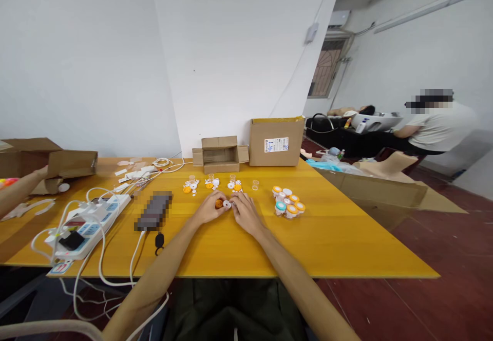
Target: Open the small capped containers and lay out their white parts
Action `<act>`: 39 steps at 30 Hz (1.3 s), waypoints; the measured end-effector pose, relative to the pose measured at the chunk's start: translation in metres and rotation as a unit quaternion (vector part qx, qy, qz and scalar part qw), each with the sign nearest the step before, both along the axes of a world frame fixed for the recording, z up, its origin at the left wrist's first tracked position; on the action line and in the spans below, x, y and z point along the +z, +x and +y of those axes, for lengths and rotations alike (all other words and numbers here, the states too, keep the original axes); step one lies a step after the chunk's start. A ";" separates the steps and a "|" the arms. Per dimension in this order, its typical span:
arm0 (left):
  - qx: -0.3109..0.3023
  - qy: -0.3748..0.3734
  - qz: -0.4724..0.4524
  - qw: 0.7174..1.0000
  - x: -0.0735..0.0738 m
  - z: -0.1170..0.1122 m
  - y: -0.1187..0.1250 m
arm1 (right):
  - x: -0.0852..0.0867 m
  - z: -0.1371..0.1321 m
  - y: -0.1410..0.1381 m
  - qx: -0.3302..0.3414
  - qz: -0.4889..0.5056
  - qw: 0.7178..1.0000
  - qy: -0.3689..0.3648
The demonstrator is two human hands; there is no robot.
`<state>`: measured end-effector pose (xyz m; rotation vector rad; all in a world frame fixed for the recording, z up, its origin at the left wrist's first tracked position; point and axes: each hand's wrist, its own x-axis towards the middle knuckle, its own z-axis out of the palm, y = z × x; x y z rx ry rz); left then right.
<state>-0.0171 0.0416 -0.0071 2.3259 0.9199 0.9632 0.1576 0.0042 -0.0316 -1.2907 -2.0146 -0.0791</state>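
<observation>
My left hand [210,209] is closed, thumb and fingers pinching an orange round cap [219,204]. A white round piece [227,204] sits right beside the cap, between both hands. My right hand [247,212] has its fingers bent together at that white piece; its fingertips partly hide what they grip. Just beyond the hands lie small groups of parts: an orange cap [187,189], white gear-like pieces [215,182] and clear little cups [255,185]. To the right stands a cluster of clear jars with orange, white and teal lids [281,206].
A small open cardboard box [221,155] and a larger closed carton [276,143] stand against the wall. Left are a phone [154,210], a power strip [90,226] and tangled white cables. Another person's arm [23,189] reaches into a box at far left; a person [439,125] sits at right.
</observation>
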 end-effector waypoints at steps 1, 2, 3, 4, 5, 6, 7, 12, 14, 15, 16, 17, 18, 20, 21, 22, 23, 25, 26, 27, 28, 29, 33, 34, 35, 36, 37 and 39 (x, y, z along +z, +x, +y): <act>-0.001 0.000 0.001 1.000 0.000 0.000 0.000 | 0.000 0.000 0.000 -0.002 0.000 1.000 -0.001; -0.001 0.001 0.001 1.000 0.000 0.000 0.000 | 0.000 0.000 0.000 -0.004 -0.001 1.000 -0.002; -0.002 0.000 0.001 1.000 -0.001 0.001 0.000 | 0.000 0.000 0.000 -0.006 -0.001 1.000 -0.003; -0.003 0.000 0.001 1.000 -0.001 0.001 0.000 | 0.000 0.000 0.000 -0.007 -0.002 1.000 -0.004; -0.003 -0.002 0.000 1.000 -0.001 0.001 0.000 | 0.000 0.000 0.000 -0.009 -0.002 1.000 -0.005; -0.004 -0.003 0.001 1.000 -0.001 0.002 0.000 | 0.000 0.000 0.000 -0.011 -0.003 1.000 -0.005; -0.003 -0.004 0.001 1.000 -0.001 0.002 -0.001 | 0.000 0.000 0.000 -0.013 -0.003 1.000 -0.006; -0.003 -0.006 0.001 1.000 -0.004 0.004 -0.002 | -0.003 0.002 0.000 -0.041 0.004 0.999 -0.018; -0.008 -0.007 0.001 1.000 -0.005 0.004 -0.002 | -0.005 0.003 0.000 -0.058 0.017 0.998 -0.023; -0.010 -0.008 0.000 1.000 -0.006 0.004 -0.002 | -0.006 0.005 0.001 -0.068 0.025 0.997 -0.025; -0.011 -0.008 0.000 1.000 -0.006 0.005 -0.003 | -0.008 0.006 0.001 -0.077 0.034 0.996 -0.028; -0.012 -0.009 0.000 1.000 -0.006 0.005 -0.003 | -0.009 0.007 0.001 -0.087 0.042 0.995 -0.032; -0.012 -0.011 0.000 1.000 -0.007 0.005 -0.003 | -0.010 0.008 0.002 -0.095 0.049 0.994 -0.038; -0.012 -0.018 0.002 1.000 -0.007 0.004 -0.003 | -0.012 0.010 0.003 -0.104 0.053 0.992 -0.052; -0.013 -0.021 0.003 1.000 -0.006 0.004 -0.003 | -0.013 0.011 0.003 -0.102 0.051 0.992 -0.059; -0.016 -0.025 0.003 1.000 -0.007 0.004 -0.003 | -0.014 0.011 0.003 -0.095 0.048 0.992 -0.062; -0.019 -0.028 0.002 0.999 -0.007 0.004 -0.003 | -0.015 0.012 0.004 -0.083 0.045 0.994 -0.062; -0.026 -0.035 -0.003 0.999 -0.008 0.005 -0.004 | -0.015 0.012 0.004 -0.055 0.040 0.996 -0.055; -0.029 -0.039 -0.008 0.999 -0.009 0.006 -0.004 | -0.015 0.011 0.003 -0.041 0.038 0.997 -0.052; -0.033 -0.046 -0.015 0.998 -0.010 0.006 -0.004 | -0.015 0.011 0.003 -0.029 0.038 0.998 -0.050; -0.038 -0.054 -0.023 0.998 -0.012 0.007 -0.004 | -0.015 0.011 0.003 -0.019 0.038 0.998 -0.049; -0.042 -0.064 -0.034 0.996 -0.013 0.008 -0.004 | -0.014 0.010 0.003 -0.009 0.039 0.998 -0.050; -0.064 -0.122 -0.083 0.987 -0.016 0.011 -0.003 | -0.012 0.008 0.002 0.023 0.036 0.998 -0.053; -0.069 -0.138 -0.093 0.984 -0.017 0.012 -0.003 | -0.011 0.008 0.002 0.029 0.036 0.997 -0.055; -0.073 -0.153 -0.100 0.981 -0.017 0.012 -0.004 | -0.010 0.007 0.002 0.035 0.036 0.997 -0.057; -0.073 -0.166 -0.105 0.978 -0.016 0.013 -0.004 | -0.009 0.007 0.002 0.041 0.037 0.997 -0.059; -0.070 -0.177 -0.109 0.976 -0.016 0.013 -0.004 | -0.009 0.006 0.001 0.046 0.037 0.996 -0.060; -0.061 -0.196 -0.117 0.972 -0.015 0.014 -0.004 | -0.007 0.005 0.001 0.055 0.035 0.996 -0.064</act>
